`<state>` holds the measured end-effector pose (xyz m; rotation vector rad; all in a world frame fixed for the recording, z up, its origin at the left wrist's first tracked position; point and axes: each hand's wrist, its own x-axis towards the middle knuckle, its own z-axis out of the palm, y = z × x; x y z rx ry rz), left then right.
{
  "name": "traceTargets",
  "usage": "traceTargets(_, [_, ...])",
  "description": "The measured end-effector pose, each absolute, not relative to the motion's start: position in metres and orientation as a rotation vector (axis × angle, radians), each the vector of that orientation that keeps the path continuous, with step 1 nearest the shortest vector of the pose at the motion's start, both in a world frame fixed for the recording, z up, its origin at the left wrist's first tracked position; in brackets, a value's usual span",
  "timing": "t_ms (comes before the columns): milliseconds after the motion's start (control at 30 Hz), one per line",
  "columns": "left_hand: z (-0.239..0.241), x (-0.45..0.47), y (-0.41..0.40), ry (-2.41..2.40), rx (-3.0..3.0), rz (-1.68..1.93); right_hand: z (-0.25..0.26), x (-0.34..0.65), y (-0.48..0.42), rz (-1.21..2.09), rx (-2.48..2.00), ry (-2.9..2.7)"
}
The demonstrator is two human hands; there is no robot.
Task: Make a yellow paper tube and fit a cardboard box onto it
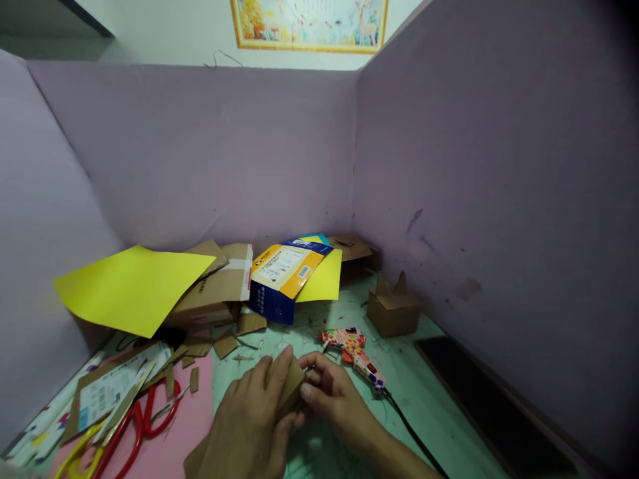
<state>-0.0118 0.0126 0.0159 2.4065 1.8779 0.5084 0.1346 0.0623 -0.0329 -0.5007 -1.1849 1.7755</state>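
Note:
My left hand (252, 419) and my right hand (332, 396) meet low in the middle of the view, both pinched on a small brown cardboard piece (292, 384). The left thumb and fingers press its upper face; the right fingers grip its right edge. A larger strip of cardboard (194, 459) runs down under my left wrist. Just right of my hands lies a glue gun (352, 352) with a colourful pattern, its black cord (409, 429) trailing toward me.
Red scissors (144, 426) and yellow scissors (80, 456) lie on a pink sheet (174, 439) at the left. Yellow paper (132, 286), flattened boxes (219, 286), a blue-and-orange box (282, 276) and cardboard scraps pile behind. A small cardboard box (393, 309) stands right. Purple walls surround the desk.

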Motion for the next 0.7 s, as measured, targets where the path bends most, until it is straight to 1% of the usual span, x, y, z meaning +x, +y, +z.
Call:
traceTargets(133, [0.012, -0.008, 0.013, 1.827, 2.491, 0.43, -0.032, 0.134, 0.059, 1.756, -0.557, -1.135])
traceTargets(233, [0.008, -0.008, 0.013, 1.844, 2.504, 0.435, -0.029, 0.132, 0.058, 1.756, -0.581, -1.112])
traceTargets(333, [0.008, -0.015, 0.015, 1.816, 2.542, 0.537, -0.024, 0.133, 0.061, 1.739, -0.633, -1.055])
traceTargets(433, [0.018, -0.037, 0.018, 1.774, 2.556, 0.712, -0.021, 0.14, 0.069, 1.645, -0.764, -0.913])
traceTargets(500, [0.026, -0.058, 0.018, 1.912, 2.396, 0.911, -0.02, 0.145, 0.074, 1.602, -0.815, -0.834])
traceTargets(567, [0.031, -0.079, 0.017, 2.103, 2.052, 1.096, -0.02, 0.149, 0.076, 1.605, -0.834, -0.789])
traceTargets(633, [0.032, -0.094, 0.011, 2.136, 1.73, 1.15, -0.021, 0.149, 0.075, 1.627, -0.848, -0.749])
traceTargets(700, [0.029, -0.099, 0.003, 2.04, 1.498, 1.175, -0.021, 0.146, 0.072, 1.657, -0.862, -0.701])
